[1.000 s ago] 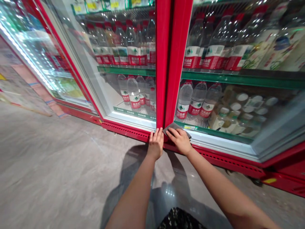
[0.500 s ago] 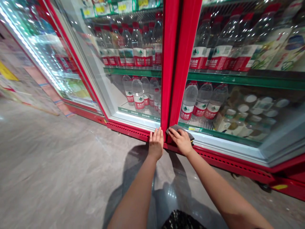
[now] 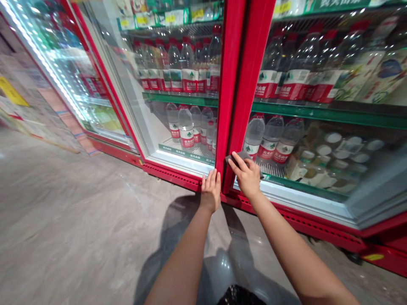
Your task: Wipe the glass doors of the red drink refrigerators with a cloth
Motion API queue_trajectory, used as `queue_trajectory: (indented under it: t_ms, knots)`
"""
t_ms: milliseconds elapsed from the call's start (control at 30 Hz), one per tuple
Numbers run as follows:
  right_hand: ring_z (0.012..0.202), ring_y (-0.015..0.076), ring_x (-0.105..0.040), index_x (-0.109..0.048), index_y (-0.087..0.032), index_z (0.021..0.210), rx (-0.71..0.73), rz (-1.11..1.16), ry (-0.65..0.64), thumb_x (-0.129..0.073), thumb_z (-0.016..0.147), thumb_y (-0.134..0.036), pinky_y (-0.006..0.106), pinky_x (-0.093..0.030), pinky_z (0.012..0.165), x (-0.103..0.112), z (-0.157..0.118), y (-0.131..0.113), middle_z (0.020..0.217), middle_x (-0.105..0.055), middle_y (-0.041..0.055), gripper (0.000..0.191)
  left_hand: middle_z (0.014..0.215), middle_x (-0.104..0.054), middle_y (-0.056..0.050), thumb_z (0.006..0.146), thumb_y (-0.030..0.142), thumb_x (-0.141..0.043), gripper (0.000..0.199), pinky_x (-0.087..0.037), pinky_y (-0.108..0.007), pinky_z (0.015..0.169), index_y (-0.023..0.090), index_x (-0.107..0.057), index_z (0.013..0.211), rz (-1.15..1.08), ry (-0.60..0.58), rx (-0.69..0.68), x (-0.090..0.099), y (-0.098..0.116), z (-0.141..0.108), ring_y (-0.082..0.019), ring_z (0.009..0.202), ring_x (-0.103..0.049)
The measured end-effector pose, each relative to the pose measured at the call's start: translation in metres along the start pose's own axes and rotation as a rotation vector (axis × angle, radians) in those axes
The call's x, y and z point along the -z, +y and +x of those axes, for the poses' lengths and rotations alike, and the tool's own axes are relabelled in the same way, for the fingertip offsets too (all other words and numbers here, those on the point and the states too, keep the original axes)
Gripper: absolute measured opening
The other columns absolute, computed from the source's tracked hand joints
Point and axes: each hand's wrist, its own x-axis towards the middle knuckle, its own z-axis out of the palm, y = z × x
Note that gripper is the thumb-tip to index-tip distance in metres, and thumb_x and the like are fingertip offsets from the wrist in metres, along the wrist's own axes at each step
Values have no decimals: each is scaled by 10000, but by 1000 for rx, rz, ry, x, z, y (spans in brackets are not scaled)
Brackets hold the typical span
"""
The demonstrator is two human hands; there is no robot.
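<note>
My right hand (image 3: pixel 248 174) presses a folded dark grey cloth (image 3: pixel 243 156) against the lower left corner of the right cooler door (image 3: pixel 239 127), over its red frame and glass. The fingers lie spread on top of the cloth. My left hand (image 3: pixel 211 190) rests with its fingers stretched out on the bottom corner of the left cooler door (image 3: pixel 225 106), with nothing in it. Behind the glass near my right hand stand water bottles (image 3: pixel 267 144) with red and white labels.
Upper shelves hold more bottles (image 3: pixel 189 67). Below the doors runs a red slotted base (image 3: pixel 171 178). Another lit cooler (image 3: pixel 98 114) and stacked boxes (image 3: pixel 63 110) are at the left. Grey floor (image 3: pixel 95 220) lies in front, with a black plastic bag (image 3: pixel 240 295) at the bottom edge.
My right hand has moved up along the right door's frame with the cloth. My left hand remains at the left door's bottom corner. The view has shifted slightly.
</note>
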Motion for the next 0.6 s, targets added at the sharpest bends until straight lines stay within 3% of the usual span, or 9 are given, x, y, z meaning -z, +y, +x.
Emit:
queue_trajectory:
  t_ms: [167, 233, 400, 600]
  knots:
    - [1117, 280, -477, -549, -329, 1446, 232, 7, -116, -482, 986, -233, 434, -404, 896, -7, -21, -5, 1618, -393, -34, 475, 1658, -278, -159, 847, 89, -451, 852, -203, -552, 1262, 137, -110, 1626, 6, 39, -20, 1, 8, 7, -299, 1553, -203]
    - [1111, 281, -477, -563, -332, 1433, 230, 3, -99, -481, 978, -225, 434, -409, 881, -4, -19, -3, 1612, -403, -37, 475, 1664, -265, -154, 847, 92, -464, 863, -207, -542, 1267, 140, -96, 1627, 8, 51, -18, 4, 12, 13, -290, 1556, -195]
    - [1138, 301, -452, -542, -331, 1458, 42, -24, 81, -479, 947, -165, 438, -395, 864, 17, 6, 6, 1611, -408, -15, 541, 1662, -261, -175, 813, 68, -499, 872, -202, -550, 1269, 104, -147, 1610, 17, 85, 0, 13, 21, 30, -298, 1558, -183]
    - [1123, 274, -449, -577, -333, 1425, 280, -99, 59, -470, 989, -227, 396, -408, 843, 54, 56, 30, 1562, -479, 9, 461, 1646, -293, -189, 813, 33, -461, 855, -262, -566, 1247, 109, -154, 1607, -16, 202, 24, 25, 32, 52, -302, 1551, -207]
